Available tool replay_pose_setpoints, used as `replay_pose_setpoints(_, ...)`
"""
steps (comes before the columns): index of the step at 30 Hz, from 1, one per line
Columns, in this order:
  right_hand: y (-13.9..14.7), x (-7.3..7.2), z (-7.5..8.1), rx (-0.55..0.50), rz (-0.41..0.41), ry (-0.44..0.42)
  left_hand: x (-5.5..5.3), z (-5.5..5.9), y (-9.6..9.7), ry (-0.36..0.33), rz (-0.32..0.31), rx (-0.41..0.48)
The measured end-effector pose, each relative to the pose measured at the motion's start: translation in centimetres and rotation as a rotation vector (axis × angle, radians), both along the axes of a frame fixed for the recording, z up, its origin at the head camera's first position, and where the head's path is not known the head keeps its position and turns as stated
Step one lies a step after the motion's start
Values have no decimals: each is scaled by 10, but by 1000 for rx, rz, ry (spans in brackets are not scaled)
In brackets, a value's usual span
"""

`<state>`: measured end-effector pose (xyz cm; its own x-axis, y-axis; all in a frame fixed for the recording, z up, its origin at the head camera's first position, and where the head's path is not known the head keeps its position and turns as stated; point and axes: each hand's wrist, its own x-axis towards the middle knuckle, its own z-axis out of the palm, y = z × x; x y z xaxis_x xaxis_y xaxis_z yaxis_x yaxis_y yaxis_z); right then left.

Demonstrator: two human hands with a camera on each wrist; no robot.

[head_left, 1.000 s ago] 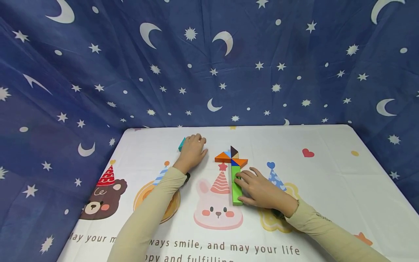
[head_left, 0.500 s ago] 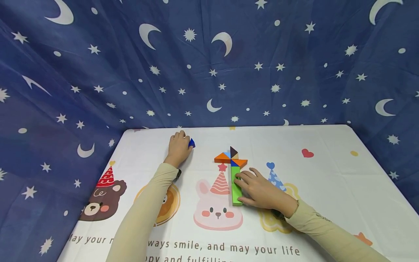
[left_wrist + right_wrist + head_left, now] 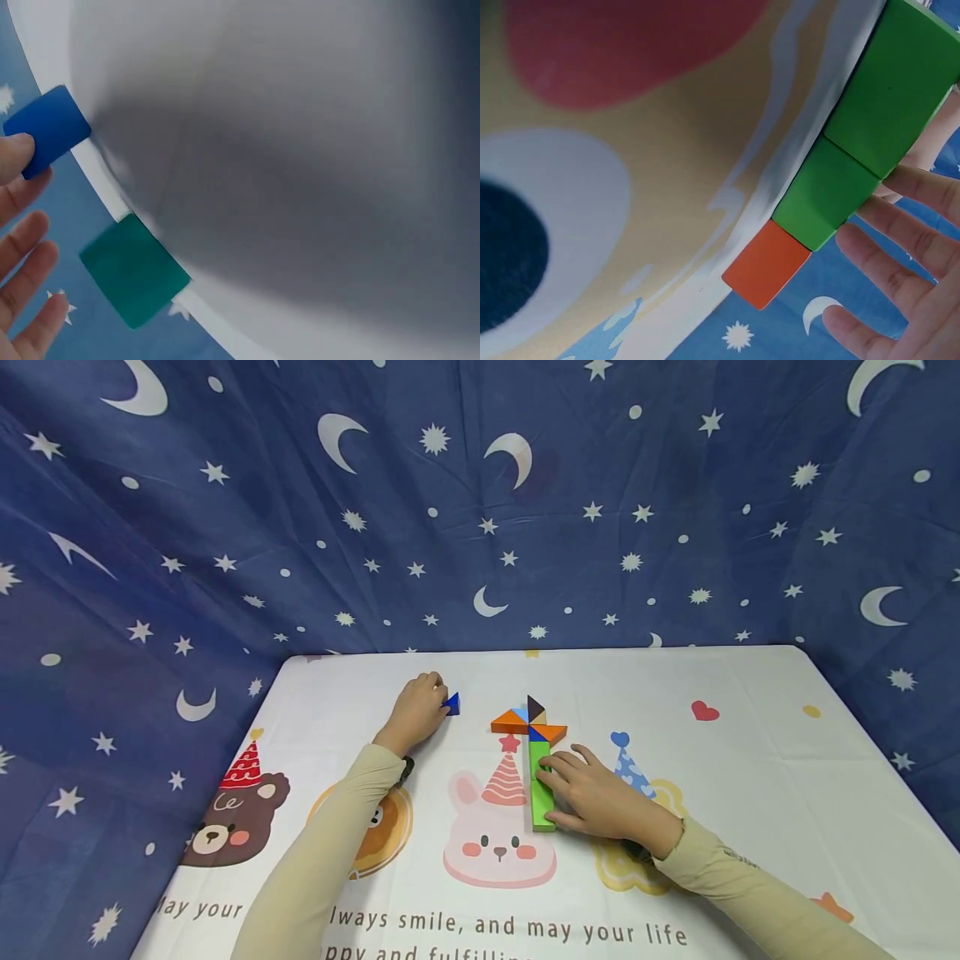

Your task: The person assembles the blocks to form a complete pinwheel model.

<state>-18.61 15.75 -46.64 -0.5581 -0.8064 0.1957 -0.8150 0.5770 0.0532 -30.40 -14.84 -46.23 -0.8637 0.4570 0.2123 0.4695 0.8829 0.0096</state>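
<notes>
My left hand [image 3: 416, 712] pinches a blue triangular block [image 3: 453, 703] between thumb and finger, left of the block figure. The left wrist view shows this blue block [image 3: 51, 129] by the thumb. A teal block [image 3: 135, 271] sits close by there, apart from the fingers; the hand hides it in the head view. My right hand [image 3: 600, 792] rests against two green blocks [image 3: 542, 802] laid end to end, its fingers fairly straight along them. Above the green column, triangular blocks in orange [image 3: 510, 723], light blue, dark brown, tan and blue form a pinwheel.
A white printed cloth [image 3: 750, 777] with cartoon animals and lettering covers the table. Behind and to the left hangs a dark blue curtain [image 3: 405, 510] with moons and stars, meeting the table's back edge.
The left hand first shifted left, then came a little right and nearer with the blue block. The teal block has gone out of sight behind it. The right hand has stayed still.
</notes>
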Motion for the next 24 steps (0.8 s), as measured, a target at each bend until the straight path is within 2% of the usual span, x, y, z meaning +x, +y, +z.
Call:
replay_pose_setpoints(5,0,0,0,4,-3,-4,18,0,4,5,-114,14)
replay_pose_setpoints(10,0,0,0,11,-9,-8,34,0,11,-8,-181,11)
replay_pose_setpoints(17,0,0,0,11,-15,-19,50,4,27,-54,-212,13)
replay_pose_setpoints(24,0,0,1,14,-22,-31,57,8,49,-62,-216,-17)
